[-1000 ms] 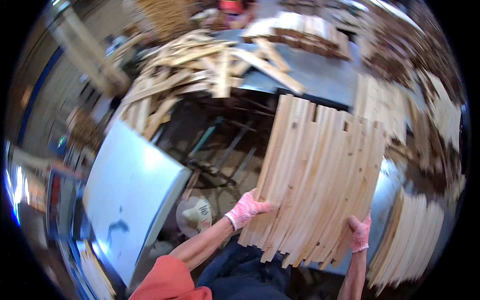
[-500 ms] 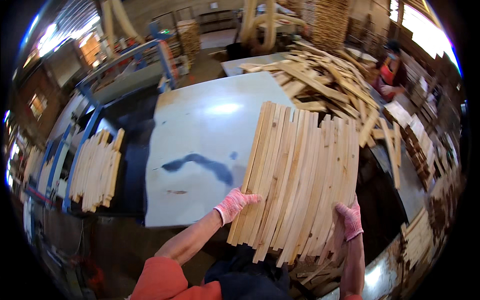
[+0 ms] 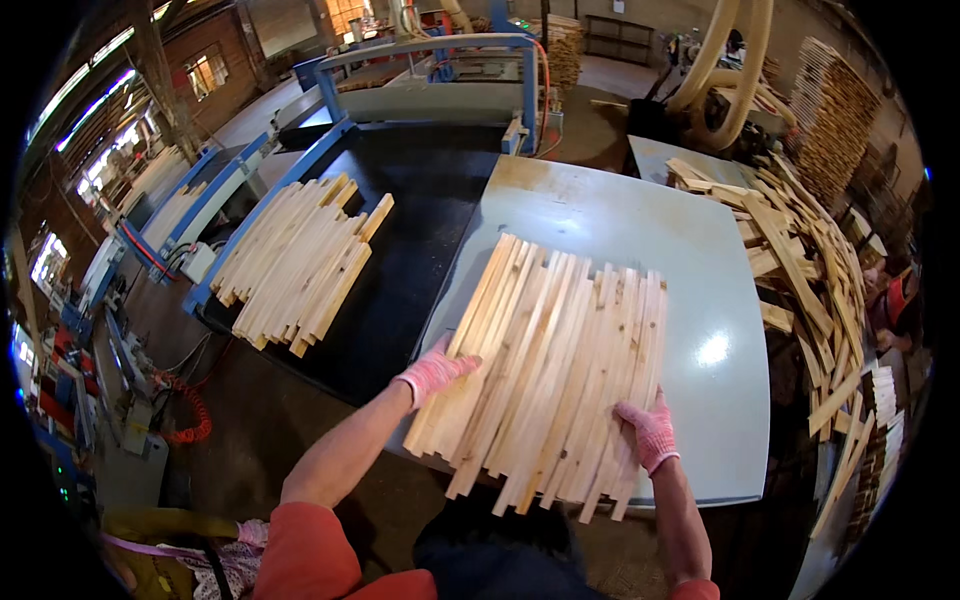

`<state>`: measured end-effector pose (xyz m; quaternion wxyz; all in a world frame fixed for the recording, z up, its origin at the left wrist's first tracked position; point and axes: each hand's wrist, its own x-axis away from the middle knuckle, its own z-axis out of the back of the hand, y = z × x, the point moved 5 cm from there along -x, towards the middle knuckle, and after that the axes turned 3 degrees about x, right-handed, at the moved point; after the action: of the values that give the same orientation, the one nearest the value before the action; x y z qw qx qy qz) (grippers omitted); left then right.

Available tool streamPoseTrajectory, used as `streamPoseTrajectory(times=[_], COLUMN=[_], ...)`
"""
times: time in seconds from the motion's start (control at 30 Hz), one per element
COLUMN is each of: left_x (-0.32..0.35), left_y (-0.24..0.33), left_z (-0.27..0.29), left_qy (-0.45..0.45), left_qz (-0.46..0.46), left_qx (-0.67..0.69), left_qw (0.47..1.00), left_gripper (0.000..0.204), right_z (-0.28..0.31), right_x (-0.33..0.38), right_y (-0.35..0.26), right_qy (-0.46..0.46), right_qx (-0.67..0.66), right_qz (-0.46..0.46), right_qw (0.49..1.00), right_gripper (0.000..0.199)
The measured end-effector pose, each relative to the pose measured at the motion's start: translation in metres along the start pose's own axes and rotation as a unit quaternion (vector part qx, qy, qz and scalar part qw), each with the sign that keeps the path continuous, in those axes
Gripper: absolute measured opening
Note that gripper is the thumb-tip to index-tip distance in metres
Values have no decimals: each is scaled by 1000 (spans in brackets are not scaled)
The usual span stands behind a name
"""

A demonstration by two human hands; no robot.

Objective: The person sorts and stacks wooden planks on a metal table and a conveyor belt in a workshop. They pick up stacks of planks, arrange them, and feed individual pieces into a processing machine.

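A wide row of narrow wooden strips [image 3: 550, 370] lies side by side between my hands, over the near part of the pale metal tabletop [image 3: 700, 420]. Their ends are uneven, and the near ends jut past the table's front edge. My left hand [image 3: 438, 372], in a pink-and-white knitted glove, grips the row's left side, thumb on top. The right hand [image 3: 650, 430], gloved alike, clamps the right side with its thumb over the outer strips. The fingers beneath the strips are hidden. Whether the strips touch the tabletop, I cannot tell.
Left of the table, another batch of strips [image 3: 300, 260] rests on a black belt [image 3: 410, 190] with a blue frame [image 3: 525, 90] across it. Loose boards [image 3: 800, 270] are heaped at the right. One person's sleeve [image 3: 150, 550] shows at lower left; another person [image 3: 895, 305] is far right.
My view has turned left, bringing the black belt and its strips closer to the middle. Both hands have carried the row of strips left, from the table's right side to over the tabletop.
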<state>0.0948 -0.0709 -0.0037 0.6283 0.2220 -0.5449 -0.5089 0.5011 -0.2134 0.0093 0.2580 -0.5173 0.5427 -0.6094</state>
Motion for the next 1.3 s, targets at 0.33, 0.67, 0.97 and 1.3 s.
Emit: streamPoseTrajectory(times=[0.33, 0.67, 0.97, 1.3], left_x=[-33, -48, -50, -48], left_y=[30, -6, -17, -18], left_z=[134, 213, 235, 240], left_qy=[192, 209, 132, 142], left_qz=[121, -11, -157, -223], left_qx=[-411, -510, -487, -442], left_qw=[883, 834, 849, 857], left_gripper=[99, 98, 101, 98], right_z=[-161, -281, -306, -439], right_x=[-78, -92, -84, -88], right_y=[20, 19, -44, -1], right_qy=[-84, -85, -96, 128], right_qx=[-3, 93, 689, 718], right_qz=[-50, -30, -66, 211], right_qw=[995, 992, 715, 651], right_gripper=[112, 105, 105, 77])
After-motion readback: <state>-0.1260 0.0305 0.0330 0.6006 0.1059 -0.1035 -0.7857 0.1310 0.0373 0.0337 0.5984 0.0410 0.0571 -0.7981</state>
